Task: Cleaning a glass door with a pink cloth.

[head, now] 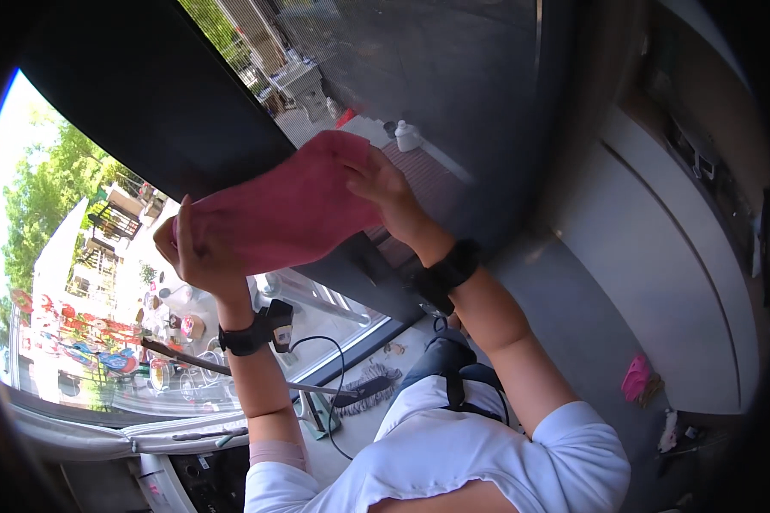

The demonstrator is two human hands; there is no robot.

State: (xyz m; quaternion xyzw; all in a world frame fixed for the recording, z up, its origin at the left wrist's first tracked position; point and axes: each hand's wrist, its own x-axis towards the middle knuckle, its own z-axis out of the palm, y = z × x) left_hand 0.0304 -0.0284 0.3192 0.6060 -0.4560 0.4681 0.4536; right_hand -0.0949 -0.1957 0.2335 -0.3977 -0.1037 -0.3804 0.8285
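A pink cloth (282, 205) is stretched out between both hands, raised in front of a dark door frame (167, 102). My left hand (199, 250) grips its left end, with fingers and thumb around the edge. Its upper right corner is held by my right hand (385, 192), the thumb lying on the near side. Each wrist wears a black strap with a small device. Behind the cloth stands a dark glass or mesh door panel (436, 70).
A mop (366, 388) and a green dustpan (321, 413) are on the floor at the glass wall. Pink shoes (635, 378) lie by a white cabinet (654, 269) on the right. A black cable hangs near my left forearm. A white jug (407, 136) shows beyond the panel.
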